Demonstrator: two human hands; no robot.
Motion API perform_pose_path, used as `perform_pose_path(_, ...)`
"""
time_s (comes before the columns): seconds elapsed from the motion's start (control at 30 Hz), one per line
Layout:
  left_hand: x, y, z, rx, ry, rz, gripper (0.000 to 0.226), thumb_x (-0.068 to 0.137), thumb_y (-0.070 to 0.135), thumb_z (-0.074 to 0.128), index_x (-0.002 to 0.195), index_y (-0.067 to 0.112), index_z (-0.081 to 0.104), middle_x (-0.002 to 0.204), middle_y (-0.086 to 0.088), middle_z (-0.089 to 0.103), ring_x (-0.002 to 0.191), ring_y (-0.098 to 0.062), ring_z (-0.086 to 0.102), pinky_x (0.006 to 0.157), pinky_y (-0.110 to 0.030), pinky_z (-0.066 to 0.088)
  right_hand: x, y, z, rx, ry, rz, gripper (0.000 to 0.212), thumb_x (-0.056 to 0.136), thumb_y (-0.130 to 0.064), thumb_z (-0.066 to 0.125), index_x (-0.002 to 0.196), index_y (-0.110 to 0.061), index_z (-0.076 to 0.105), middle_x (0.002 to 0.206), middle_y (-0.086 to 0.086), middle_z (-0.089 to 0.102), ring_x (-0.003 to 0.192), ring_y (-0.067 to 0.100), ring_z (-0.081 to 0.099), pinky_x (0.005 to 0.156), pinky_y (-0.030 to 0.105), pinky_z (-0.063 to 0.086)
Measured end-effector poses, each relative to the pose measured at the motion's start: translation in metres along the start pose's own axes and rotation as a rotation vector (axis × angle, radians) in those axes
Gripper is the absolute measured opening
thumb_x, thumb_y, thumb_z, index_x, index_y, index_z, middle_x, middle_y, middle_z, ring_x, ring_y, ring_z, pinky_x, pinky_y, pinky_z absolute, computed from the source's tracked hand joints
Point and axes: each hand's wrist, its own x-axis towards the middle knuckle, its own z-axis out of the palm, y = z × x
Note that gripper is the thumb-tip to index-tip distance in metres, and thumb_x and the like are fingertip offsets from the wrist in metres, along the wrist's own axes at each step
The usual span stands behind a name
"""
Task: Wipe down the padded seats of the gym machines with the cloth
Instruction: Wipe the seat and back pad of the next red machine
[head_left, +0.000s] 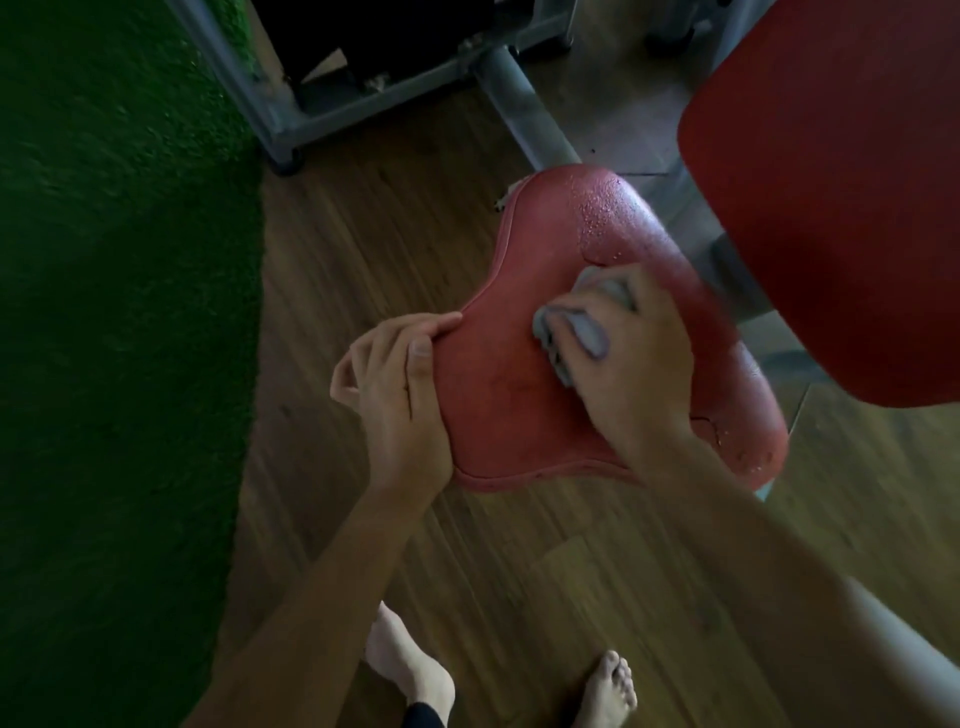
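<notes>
A red padded seat (519, 410) sits in the middle of the view, with water droplets on its far end. My right hand (634, 364) grips a bunched grey cloth (582, 327) and presses it onto the seat's middle. My left hand (400, 379) holds the seat's left edge, thumb on top and fingers curled under the rim. A second red pad (831, 197), the backrest, fills the upper right.
Green artificial turf (119, 312) covers the left side. Wooden floor (363, 234) lies under the seat. A grey metal machine frame (524, 109) and its base stand at the top. My bare feet (608, 691) are at the bottom edge.
</notes>
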Motion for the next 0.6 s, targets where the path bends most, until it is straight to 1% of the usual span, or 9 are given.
perform_pose_path(0.07,0.001,0.001,-0.002,0.027,0.008,0.000,0.039,0.106,0.031,0.025,0.110,0.044,0.062,0.114,0.026,0.061,0.118,0.007,0.042,0.110,-0.043,0.024,-0.004,-0.014,0.008,-0.056,0.068,0.124,0.013,0.087,-0.033,0.067,0.094,-0.026,0.074,0.111,0.000,0.061,0.094,0.028,0.058,0.082,0.050,0.049)
perform_pose_path(0.1,0.001,0.000,-0.002,0.033,0.012,0.011,0.039,0.106,0.030,0.025,0.110,0.043,0.062,0.115,0.023,0.062,0.117,0.003,0.044,0.109,-0.043,0.026,-0.018,-0.026,0.010,-0.083,0.062,0.111,0.012,0.087,-0.032,0.067,0.093,-0.025,0.074,0.110,0.002,0.061,0.093,0.029,0.057,0.081,0.048,0.048)
perform_pose_path(0.2,0.001,-0.002,-0.003,0.072,0.014,0.042,0.040,0.107,0.027,0.027,0.112,0.039,0.064,0.116,0.018,0.063,0.115,-0.006,0.048,0.104,-0.051,0.031,-0.059,-0.042,0.005,-0.053,-0.013,-0.125,0.007,0.087,-0.027,0.071,0.091,-0.023,0.076,0.106,0.000,0.065,0.094,0.027,0.058,0.077,0.043,0.046)
perform_pose_path(0.23,0.002,-0.002,-0.003,0.088,0.010,0.045,0.040,0.107,0.027,0.027,0.112,0.038,0.065,0.117,0.019,0.063,0.115,-0.006,0.048,0.103,-0.051,0.032,-0.054,-0.032,0.001,-0.058,-0.035,-0.176,0.008,0.087,-0.027,0.071,0.092,-0.022,0.076,0.106,0.001,0.065,0.092,0.028,0.059,0.075,0.043,0.047)
perform_pose_path(0.27,0.002,-0.003,-0.004,0.103,0.000,0.048,0.041,0.108,0.028,0.027,0.113,0.037,0.066,0.118,0.020,0.061,0.115,-0.005,0.047,0.104,-0.052,0.032,-0.041,-0.020,-0.001,-0.085,-0.039,-0.173,0.011,0.087,-0.029,0.070,0.094,-0.022,0.075,0.107,0.001,0.065,0.091,0.029,0.059,0.074,0.045,0.048)
perform_pose_path(0.37,0.001,-0.003,-0.005,0.138,-0.017,0.069,0.041,0.109,0.027,0.028,0.116,0.034,0.067,0.120,0.019,0.061,0.117,-0.007,0.048,0.105,-0.049,0.029,-0.005,0.016,-0.009,-0.108,0.048,0.079,0.014,0.089,-0.032,0.064,0.099,-0.026,0.072,0.115,0.002,0.059,0.101,0.030,0.058,0.085,0.049,0.050)
perform_pose_path(0.43,0.002,-0.002,-0.007,0.154,-0.015,0.074,0.041,0.109,0.027,0.028,0.117,0.033,0.068,0.121,0.017,0.062,0.118,-0.009,0.048,0.105,-0.043,0.026,-0.023,0.015,-0.013,-0.096,0.117,0.181,0.013,0.090,-0.028,0.066,0.101,-0.028,0.073,0.115,0.003,0.057,0.102,0.029,0.057,0.087,0.049,0.048)
perform_pose_path(0.53,0.000,0.003,-0.009,0.180,-0.030,0.068,0.044,0.109,0.032,0.026,0.118,0.032,0.068,0.121,0.016,0.062,0.118,-0.010,0.048,0.104,-0.037,0.023,-0.091,0.004,-0.026,-0.114,0.100,0.075,0.013,0.090,-0.025,0.069,0.102,-0.029,0.073,0.111,0.004,0.060,0.097,0.028,0.058,0.080,0.046,0.047)
perform_pose_path(0.6,-0.010,0.005,-0.009,0.199,-0.033,0.074,0.045,0.109,0.034,0.025,0.119,0.029,0.069,0.121,0.012,0.063,0.117,-0.011,0.047,0.102,-0.032,0.022,-0.115,0.029,-0.043,-0.118,0.080,0.067,0.014,0.091,-0.032,0.067,0.102,-0.027,0.076,0.114,0.000,0.061,0.102,0.028,0.059,0.081,0.042,0.049)
